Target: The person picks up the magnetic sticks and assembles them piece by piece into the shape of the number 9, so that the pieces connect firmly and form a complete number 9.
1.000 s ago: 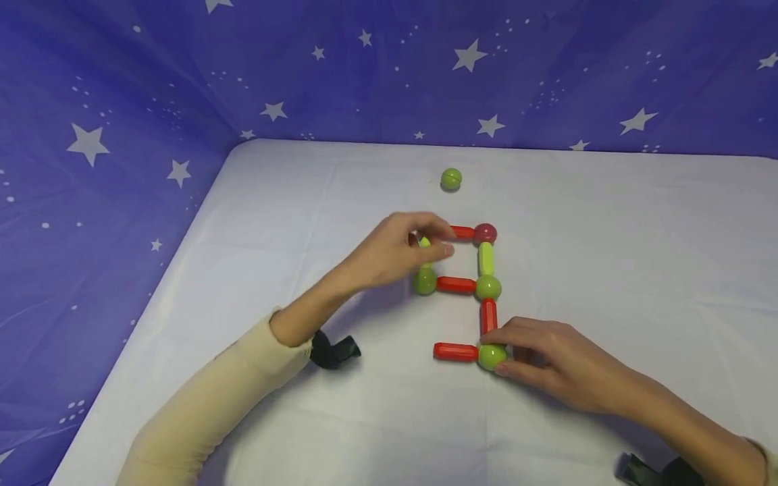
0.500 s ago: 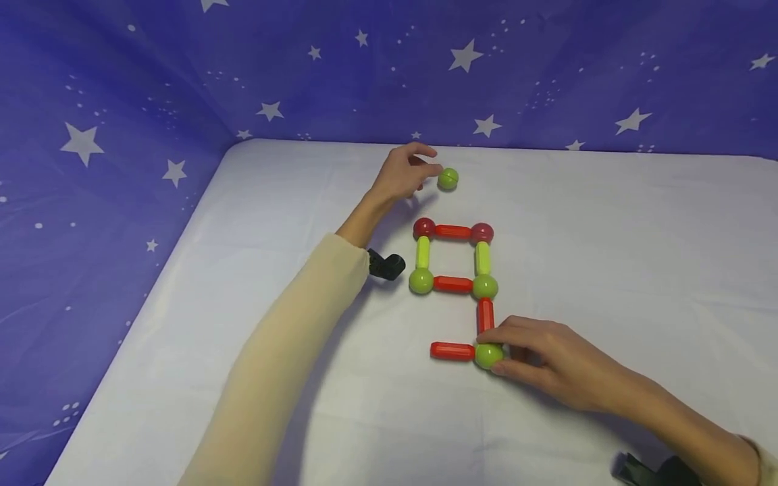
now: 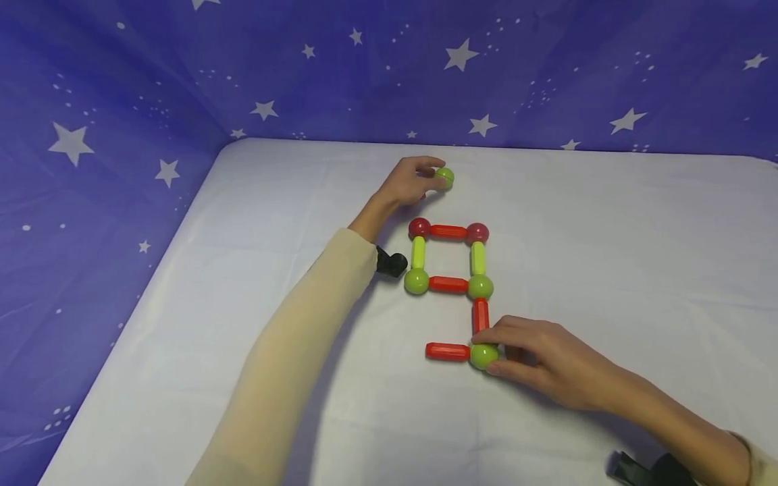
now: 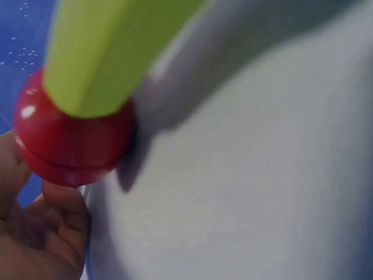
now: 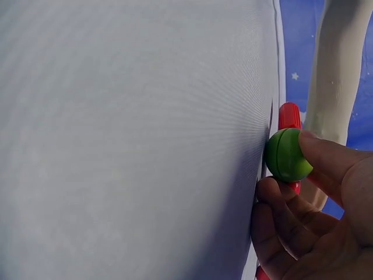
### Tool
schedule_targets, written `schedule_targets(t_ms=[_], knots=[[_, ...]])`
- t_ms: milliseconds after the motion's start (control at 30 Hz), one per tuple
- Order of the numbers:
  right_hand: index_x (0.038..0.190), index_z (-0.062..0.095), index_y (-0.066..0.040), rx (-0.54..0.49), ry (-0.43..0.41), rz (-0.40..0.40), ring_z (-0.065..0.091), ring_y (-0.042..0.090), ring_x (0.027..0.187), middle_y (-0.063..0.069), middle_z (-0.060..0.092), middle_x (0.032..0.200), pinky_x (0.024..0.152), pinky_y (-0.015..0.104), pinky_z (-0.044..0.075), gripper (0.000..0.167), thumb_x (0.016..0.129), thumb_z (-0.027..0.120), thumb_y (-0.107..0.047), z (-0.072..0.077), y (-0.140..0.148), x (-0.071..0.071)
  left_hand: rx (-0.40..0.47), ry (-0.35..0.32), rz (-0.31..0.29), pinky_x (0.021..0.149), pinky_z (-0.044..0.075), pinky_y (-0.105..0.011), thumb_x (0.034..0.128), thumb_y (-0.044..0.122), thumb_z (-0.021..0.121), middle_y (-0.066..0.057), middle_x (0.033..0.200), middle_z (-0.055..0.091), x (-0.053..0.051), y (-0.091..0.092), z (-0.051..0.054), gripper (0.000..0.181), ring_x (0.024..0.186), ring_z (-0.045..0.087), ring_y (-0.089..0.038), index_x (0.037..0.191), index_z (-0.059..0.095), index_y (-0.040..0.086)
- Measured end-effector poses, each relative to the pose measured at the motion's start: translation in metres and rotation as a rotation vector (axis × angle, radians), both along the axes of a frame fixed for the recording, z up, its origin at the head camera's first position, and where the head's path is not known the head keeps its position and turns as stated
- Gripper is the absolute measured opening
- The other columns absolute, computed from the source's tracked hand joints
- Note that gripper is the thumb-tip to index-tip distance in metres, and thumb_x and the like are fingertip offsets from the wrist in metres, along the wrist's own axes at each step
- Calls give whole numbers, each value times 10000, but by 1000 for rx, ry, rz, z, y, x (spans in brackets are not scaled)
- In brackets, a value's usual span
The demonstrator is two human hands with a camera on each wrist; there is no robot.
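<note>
My left hand reaches to the back of the table, thumb and forefinger pinching a loose green ball. My right hand holds the nearest green ball between thumb and fingers; the right wrist view shows this green ball with a red stick behind it. From that ball one red stick points left and another red stick leads up to a square of sticks and balls. Two red balls form the square's far corners, one of them a red ball large in the left wrist view.
The pieces lie on a white-covered table. Behind and to the left hangs a blue star-patterned cloth. A black wrist device below the left sleeve sits close to the square's left side.
My left hand has moved from the far left corner of the square to the loose green ball at the back and taken hold of it. The right hand stays on its ball.
</note>
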State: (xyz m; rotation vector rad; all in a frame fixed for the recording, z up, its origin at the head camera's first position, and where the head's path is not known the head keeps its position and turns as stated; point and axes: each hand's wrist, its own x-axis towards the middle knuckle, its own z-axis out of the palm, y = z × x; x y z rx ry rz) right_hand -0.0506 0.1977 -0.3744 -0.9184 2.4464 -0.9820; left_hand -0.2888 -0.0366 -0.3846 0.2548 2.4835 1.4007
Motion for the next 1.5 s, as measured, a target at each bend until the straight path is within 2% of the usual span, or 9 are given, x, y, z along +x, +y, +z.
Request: schedule_targets(t_ms=[200,400,667,767,833,1000,1233,1400,1500], knots=[[1254,662,-258,8,-17,1,557,39,825,-187,612,1010,701,250,491,346,921,703,-341,0,-2,1,5,56,43,751,507,-251,911,217,731,-93,1289,604,2,-1,-5,404,1046,585,-184,1283,640,91],[1255,661,-263,14,-8,1,556,39,842,-192,611,1018,719,257,494,343,931,680,-374,1,-2,1,34,54,42,717,504,-259,915,212,727,-111,1217,630,4,-2,-4,398,937,605,-204,1273,625,73],[1257,658,-261,12,-23,2,555,43,836,-185,610,1017,706,253,489,344,930,685,-364,1,-4,1,-36,79,68,843,453,-260,922,271,718,-78,1221,638,4,-4,-7,420,1116,563,-188,1304,631,121],[1254,660,-255,5,-27,0,552,42,811,-179,607,1003,682,244,483,341,930,685,-359,0,-4,2,-41,78,72,853,455,-255,925,283,712,-67,1221,635,7,-5,-6,423,1098,567,-176,1308,638,120],[1253,660,-252,2,-31,0,548,42,793,-175,604,994,663,238,477,340,930,686,-356,0,-4,2,-5,69,77,820,469,-259,924,276,714,-81,1203,640,10,-6,-5,416,1045,585,-187,1296,645,103],[1253,658,-262,7,-21,0,544,37,786,-178,597,990,656,236,473,338,928,692,-348,0,-4,2,124,47,101,666,471,-263,948,318,676,-86,1183,641,20,-10,2,408,914,586,-215,1286,642,92],[1258,653,-270,7,17,4,545,35,813,-185,596,1001,679,243,474,338,932,684,-355,0,-3,1,221,38,115,537,398,-256,974,372,629,-50,1108,645,42,-19,16,412,689,532,-224,1288,623,105],[1259,652,-273,9,18,6,546,37,830,-186,598,1013,690,246,475,333,940,668,-369,0,-3,1,289,-27,118,477,433,-267,974,361,633,-41,1093,664,63,-28,20,387,627,578,-243,1264,606,107],[1258,653,-272,15,20,4,545,35,830,-187,596,1013,692,247,474,334,942,662,-381,0,-3,1,328,-74,133,457,412,-252,969,330,648,-53,1061,678,76,-34,22,378,577,545,-214,1254,579,91]])
